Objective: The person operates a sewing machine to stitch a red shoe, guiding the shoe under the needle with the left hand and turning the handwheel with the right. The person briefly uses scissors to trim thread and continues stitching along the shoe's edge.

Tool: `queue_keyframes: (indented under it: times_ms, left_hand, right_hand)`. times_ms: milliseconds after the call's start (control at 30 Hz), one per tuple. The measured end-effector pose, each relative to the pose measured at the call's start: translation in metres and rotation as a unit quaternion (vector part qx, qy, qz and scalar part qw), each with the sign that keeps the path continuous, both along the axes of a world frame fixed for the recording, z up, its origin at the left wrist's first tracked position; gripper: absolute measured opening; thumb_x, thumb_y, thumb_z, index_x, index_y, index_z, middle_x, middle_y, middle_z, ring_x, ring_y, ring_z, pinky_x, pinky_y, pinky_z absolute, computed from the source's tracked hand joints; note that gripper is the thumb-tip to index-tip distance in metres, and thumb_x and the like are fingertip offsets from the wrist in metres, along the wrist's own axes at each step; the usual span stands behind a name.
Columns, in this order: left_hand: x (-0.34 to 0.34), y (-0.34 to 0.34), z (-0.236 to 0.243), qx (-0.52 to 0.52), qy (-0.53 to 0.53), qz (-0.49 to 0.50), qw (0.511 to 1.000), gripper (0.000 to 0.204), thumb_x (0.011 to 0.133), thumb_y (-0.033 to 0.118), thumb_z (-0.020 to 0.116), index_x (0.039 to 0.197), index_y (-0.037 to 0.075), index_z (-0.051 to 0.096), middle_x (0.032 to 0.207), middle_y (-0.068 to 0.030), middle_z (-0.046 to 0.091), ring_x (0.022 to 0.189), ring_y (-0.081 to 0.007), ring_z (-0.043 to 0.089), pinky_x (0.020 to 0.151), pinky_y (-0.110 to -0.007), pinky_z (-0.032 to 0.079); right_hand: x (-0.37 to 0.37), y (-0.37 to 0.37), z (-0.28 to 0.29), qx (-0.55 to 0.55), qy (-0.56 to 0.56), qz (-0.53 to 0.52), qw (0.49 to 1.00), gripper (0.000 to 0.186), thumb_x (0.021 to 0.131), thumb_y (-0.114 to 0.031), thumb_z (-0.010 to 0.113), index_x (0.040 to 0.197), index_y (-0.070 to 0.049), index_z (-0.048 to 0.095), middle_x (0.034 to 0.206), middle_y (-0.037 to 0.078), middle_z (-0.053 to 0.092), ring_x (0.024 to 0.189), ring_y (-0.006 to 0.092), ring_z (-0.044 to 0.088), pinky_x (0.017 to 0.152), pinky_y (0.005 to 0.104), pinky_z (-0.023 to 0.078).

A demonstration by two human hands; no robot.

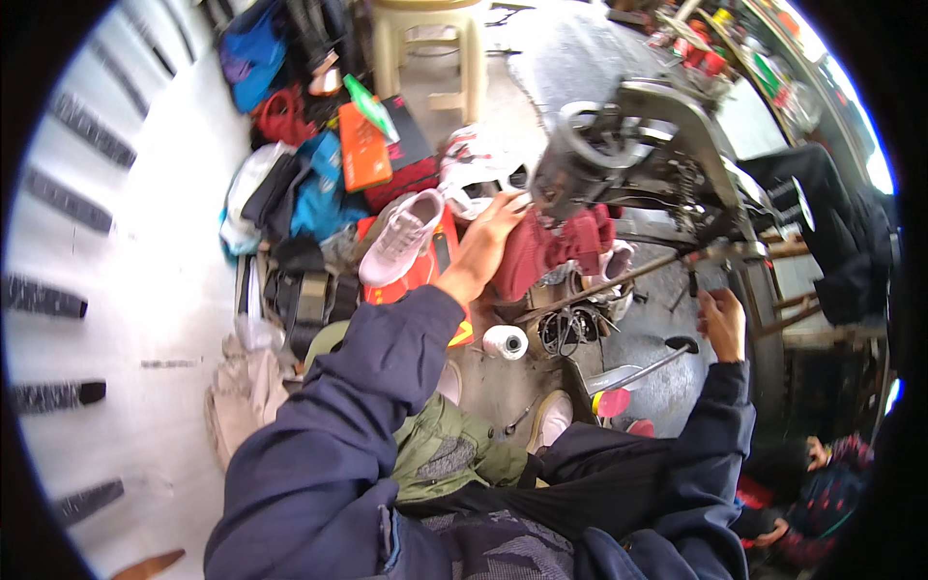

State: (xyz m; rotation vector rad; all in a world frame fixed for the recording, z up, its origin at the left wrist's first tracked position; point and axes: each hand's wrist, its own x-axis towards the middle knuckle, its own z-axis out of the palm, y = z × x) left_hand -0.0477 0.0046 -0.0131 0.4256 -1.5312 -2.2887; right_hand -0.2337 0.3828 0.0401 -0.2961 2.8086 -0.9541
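My left hand reaches forward with bent fingers beside a dark metal sewing machine. Its fingertips are partly hidden between a white and red shoe and maroon knit fabric, so I cannot make out what they grip. The fabric lies below the machine's round metal cup. On the right side, my right hand curls at a dark handle low on the machine. A pale pink sneaker rests on an orange box, left of my left wrist.
A white thread spool lies on the floor ahead of my legs. Bags and clothes pile up at left, with an orange box. A cream stool stands at the back. Another person's hands show at lower right.
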Motion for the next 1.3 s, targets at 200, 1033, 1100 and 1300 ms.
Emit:
queue_keyframes:
  times_ms: [200,1033,1100,1300]
  left_hand:
    - [-0.004,-0.007,-0.01,-0.027,0.05,-0.04,0.998,0.037,0.103,0.026,0.048,0.128,0.001,0.06,0.131,-0.0069,0.058,0.125,-0.0124,0.05,0.11,-0.027,0.033]
    - [0.0,0.015,-0.011,-0.007,0.043,0.058,0.997,0.031,0.106,0.026,0.053,0.124,0.002,0.06,0.088,0.0069,0.049,0.079,-0.0033,0.039,0.07,-0.019,0.036]
    - [0.0,0.014,-0.012,0.008,0.04,0.051,0.998,0.032,0.105,0.027,0.053,0.124,0.002,0.06,0.088,0.0067,0.049,0.08,-0.0035,0.04,0.071,-0.019,0.036]
    - [-0.001,0.011,-0.011,-0.009,0.034,0.042,0.999,0.032,0.104,0.029,0.053,0.123,0.004,0.061,0.087,0.0069,0.05,0.08,-0.0038,0.041,0.073,-0.02,0.037]
  right_hand:
    - [-0.039,0.025,-0.059,-0.034,-0.048,0.017,0.998,0.048,0.092,-0.04,0.072,0.118,-0.001,0.058,0.083,0.007,0.064,0.059,0.0125,0.062,0.045,0.0259,0.045]
    - [-0.125,0.079,-0.025,-0.104,0.164,-0.132,0.972,0.021,0.101,-0.026,0.063,0.105,-0.006,0.062,0.074,0.0,0.056,0.06,0.0097,0.047,0.05,0.0254,0.039]
    - [-0.141,0.098,-0.043,-0.086,0.191,-0.109,0.972,0.023,0.099,-0.027,0.065,0.107,-0.006,0.062,0.073,0.003,0.056,0.059,0.0127,0.048,0.051,0.0288,0.042]
    - [-0.121,0.083,-0.088,-0.091,0.015,-0.096,0.991,0.02,0.1,-0.027,0.061,0.1,-0.006,0.061,0.064,0.004,0.057,0.047,0.0131,0.055,0.042,0.0302,0.041]
